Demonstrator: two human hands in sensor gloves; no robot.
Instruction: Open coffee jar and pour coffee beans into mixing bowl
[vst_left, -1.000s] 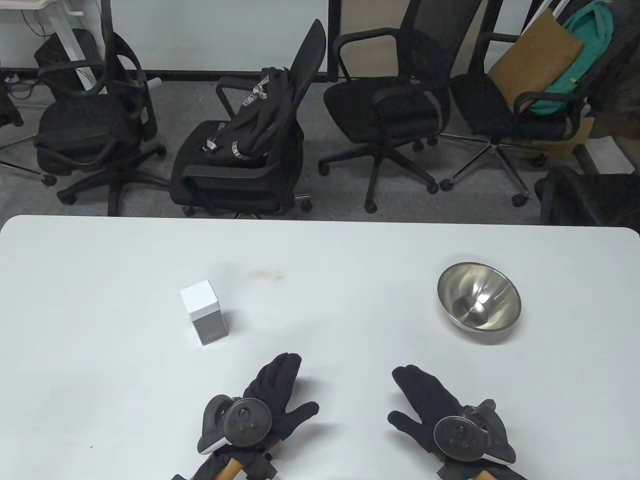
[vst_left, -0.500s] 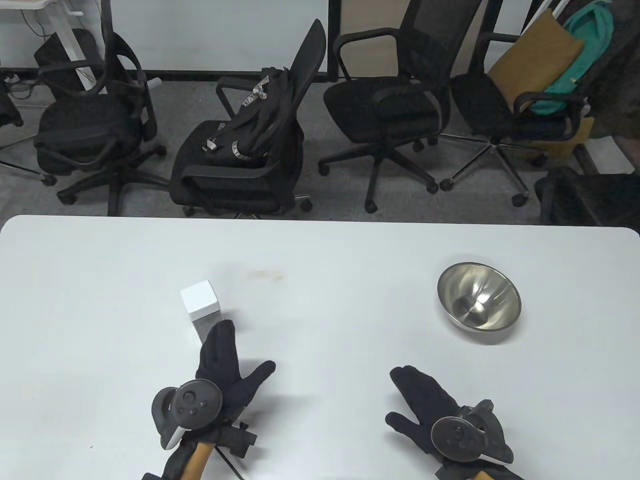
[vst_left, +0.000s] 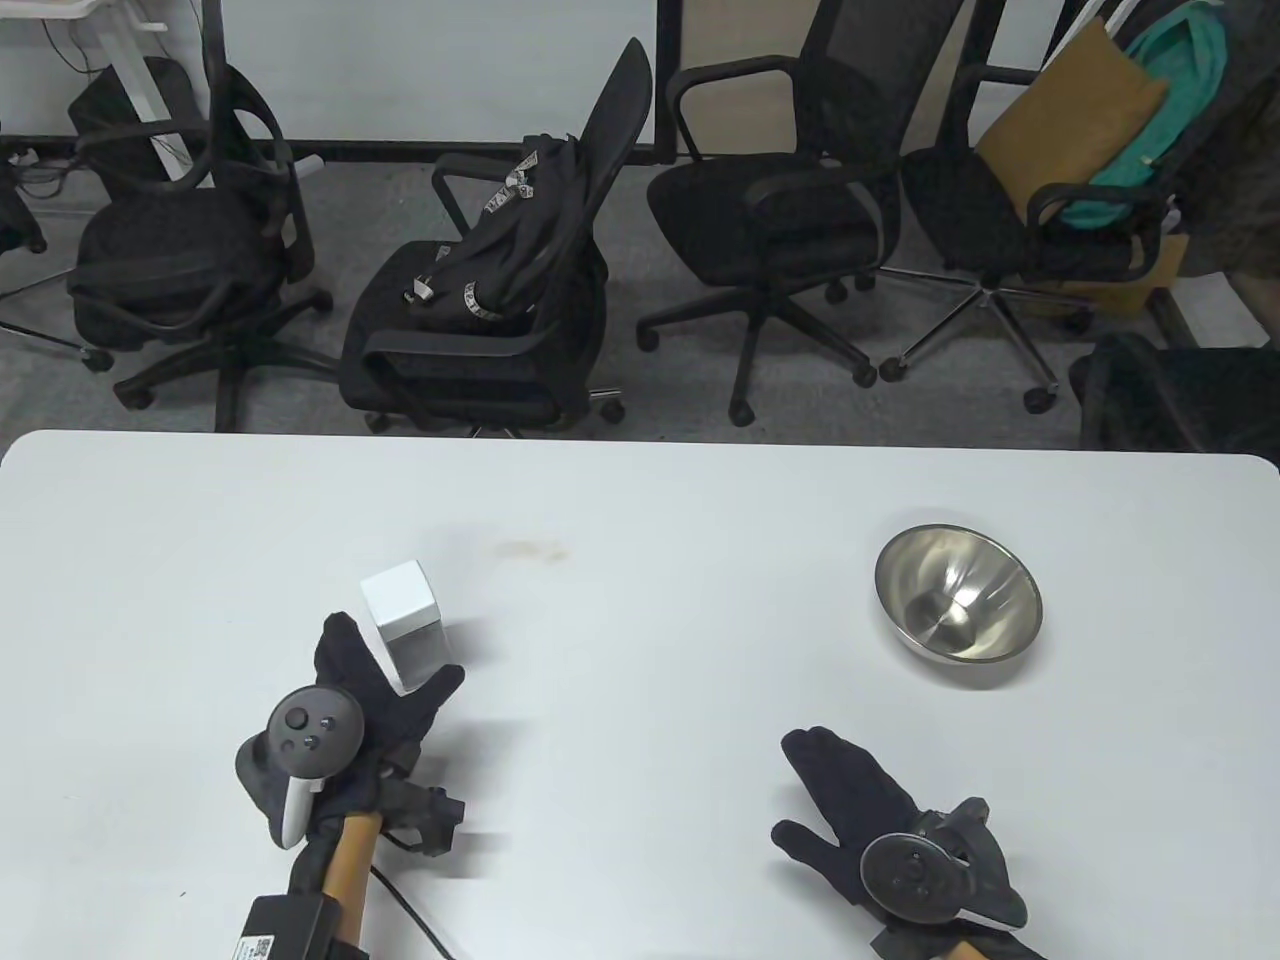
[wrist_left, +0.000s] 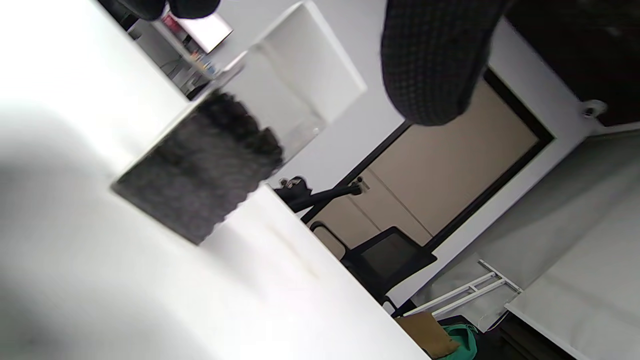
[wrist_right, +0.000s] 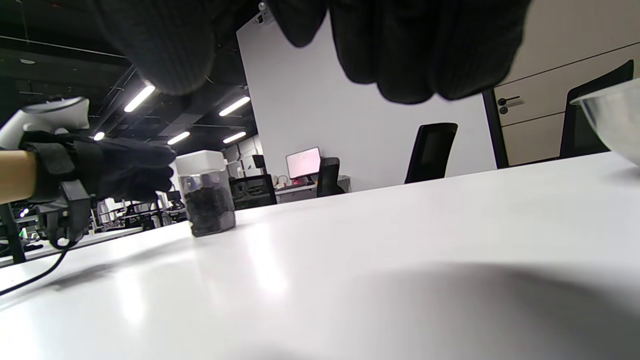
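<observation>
The coffee jar (vst_left: 408, 628) is a square clear jar with a white lid, upright on the left of the white table (vst_left: 640, 500). Dark beans fill its lower part in the left wrist view (wrist_left: 210, 165) and the right wrist view (wrist_right: 207, 200). My left hand (vst_left: 390, 668) is open at the jar's near side, fingers to its left and thumb to its right, with a gap to the jar. The steel mixing bowl (vst_left: 958, 606) stands empty at the right. My right hand (vst_left: 815, 800) rests open on the table, near the front edge, short of the bowl.
Several black office chairs (vst_left: 500, 300) stand beyond the table's far edge. A faint brown stain (vst_left: 530, 548) marks the table behind the jar. A cable (vst_left: 410, 905) trails from my left wrist across the front edge.
My left hand has moved left and forward from the front middle of the table up to the jar. My right hand, the jar and the bowl have stayed put.
</observation>
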